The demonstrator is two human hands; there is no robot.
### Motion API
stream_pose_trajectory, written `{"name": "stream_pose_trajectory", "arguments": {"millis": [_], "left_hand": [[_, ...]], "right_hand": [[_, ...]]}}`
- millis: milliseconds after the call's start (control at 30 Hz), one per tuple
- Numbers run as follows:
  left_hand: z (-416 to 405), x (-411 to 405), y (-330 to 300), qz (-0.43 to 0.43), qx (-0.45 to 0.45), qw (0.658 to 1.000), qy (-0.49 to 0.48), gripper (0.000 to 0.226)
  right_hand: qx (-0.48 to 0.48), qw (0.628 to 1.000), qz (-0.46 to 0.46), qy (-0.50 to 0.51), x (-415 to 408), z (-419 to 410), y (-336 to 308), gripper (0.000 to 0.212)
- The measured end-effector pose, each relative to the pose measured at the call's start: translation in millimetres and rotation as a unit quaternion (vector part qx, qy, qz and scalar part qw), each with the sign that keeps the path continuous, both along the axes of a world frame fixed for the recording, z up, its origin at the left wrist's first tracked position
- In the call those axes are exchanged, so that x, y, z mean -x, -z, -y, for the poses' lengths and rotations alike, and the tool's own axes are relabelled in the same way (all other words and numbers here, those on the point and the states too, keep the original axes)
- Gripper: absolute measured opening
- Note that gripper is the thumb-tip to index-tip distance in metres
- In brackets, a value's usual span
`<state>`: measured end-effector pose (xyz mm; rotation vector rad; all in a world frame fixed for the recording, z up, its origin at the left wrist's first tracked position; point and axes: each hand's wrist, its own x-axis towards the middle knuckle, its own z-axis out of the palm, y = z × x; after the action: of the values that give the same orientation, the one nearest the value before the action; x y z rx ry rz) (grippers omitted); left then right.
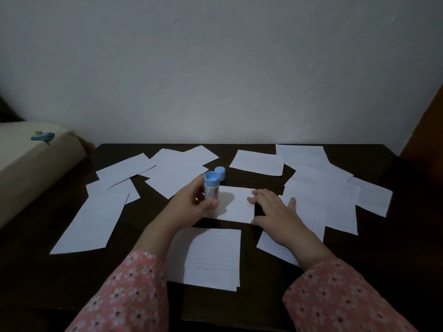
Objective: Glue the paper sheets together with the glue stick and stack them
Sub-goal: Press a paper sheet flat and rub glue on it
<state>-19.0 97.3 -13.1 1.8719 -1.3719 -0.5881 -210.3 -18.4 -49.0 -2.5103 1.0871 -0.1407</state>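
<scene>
— Blue is the glue stick (211,188), then? Where does it sit?

— Upright in the left hand (191,204), fingers and thumb curled round its barrel, the open end facing up. It stands over the left part of a small white sheet (237,204) in the middle of the dark table (374,248).

— And its cap?

— The blue cap (220,173) stands on the table just behind the stick, apart from it.

— What does the right hand (275,212) do?

— It lies flat, fingers straight and spread, the fingertips pressing on the right edge of that small sheet. It grips nothing.

— Other paper?

— A lined stack (211,257) lies nearer the person, between the two pink flowered sleeves (340,298). Loose sheets (177,168) are scattered over the rest of the table, some overlapping, left, behind and right.

— Anything off the table?

— A cream cushion (31,164) with a blue fish print at the left, and a white wall (215,68) behind.
</scene>
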Motion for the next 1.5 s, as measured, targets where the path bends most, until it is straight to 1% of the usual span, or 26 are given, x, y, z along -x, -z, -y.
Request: {"name": "stream_pose_trajectory", "arguments": {"millis": [133, 300, 467, 533, 600, 700, 733, 800, 867, 933, 1033, 1233, 1367, 1500], "left_hand": [[-7.0, -11.6, 0.4, -0.014, 0.013, 1.000, -0.011, 0.039], [-13.6, -23.2, 1.4, -0.040, 0.013, 0.998, -0.037, 0.043], [-15.4, -24.0, 1.0, -0.039, 0.013, 0.998, -0.047, 0.039], [-16.0, -24.2, 2.3, -0.050, 0.029, 0.996, -0.065, 0.037], [-16.4, -25.0, 3.9, -0.100, 0.075, 0.985, -0.120, 0.036], [-14.2, -26.3, 0.6, -0.213, 0.152, 0.940, -0.219, 0.042], [-12.5, -25.9, -1.1, -0.232, 0.163, 0.930, -0.234, 0.044], [-7.7, -22.5, -2.5, -0.242, 0.157, 0.928, -0.235, 0.045], [-1.4, -14.9, -1.8, -0.232, 0.131, 0.938, -0.220, 0.047], [6.5, -5.0, -0.9, -0.213, 0.094, 0.953, -0.192, 0.053], [20.3, 7.5, -2.5, -0.154, 0.050, 0.974, -0.157, 0.062], [45.8, 18.4, 1.3, -0.076, 0.058, 0.989, -0.111, 0.051], [61.5, 27.4, 5.8, -0.024, 0.057, 0.994, -0.094, 0.057], [71.4, 33.9, 9.4, -0.009, 0.053, 0.995, -0.088, 0.056]], "right_hand": [[0.005, 1.000, 0.005, 0.013, -3.2, -0.8, -0.1, 0.053], [0.009, 1.000, 0.012, 0.022, -4.5, -0.7, 1.1, 0.051], [0.009, 1.000, 0.018, 0.023, -4.3, -2.0, 1.5, 0.049], [0.013, 1.000, 0.016, 0.023, -4.3, -2.3, 1.0, 0.049], [0.019, 0.999, 0.014, 0.022, -4.1, -3.1, 0.5, 0.048], [0.029, 0.999, 0.008, 0.020, -4.8, -4.9, -0.1, 0.048], [0.033, 0.999, 0.005, 0.020, -5.5, -5.0, -0.2, 0.049], [0.037, 0.999, -0.001, 0.019, -6.4, -4.9, -0.4, 0.051], [0.040, 0.999, -0.008, 0.012, -6.9, -5.0, -0.4, 0.053], [0.035, 0.999, -0.008, -0.001, -8.1, -6.3, -0.1, 0.054], [0.029, 0.999, 0.002, -0.017, -10.9, -8.5, 1.0, 0.052], [0.016, 1.000, -0.006, -0.022, -10.5, -4.1, 2.3, 0.054], [0.017, 1.000, -0.006, -0.022, -9.9, -3.3, 4.3, 0.053], [0.021, 1.000, 0.004, -0.022, -9.7, -3.2, 5.1, 0.050]]}}
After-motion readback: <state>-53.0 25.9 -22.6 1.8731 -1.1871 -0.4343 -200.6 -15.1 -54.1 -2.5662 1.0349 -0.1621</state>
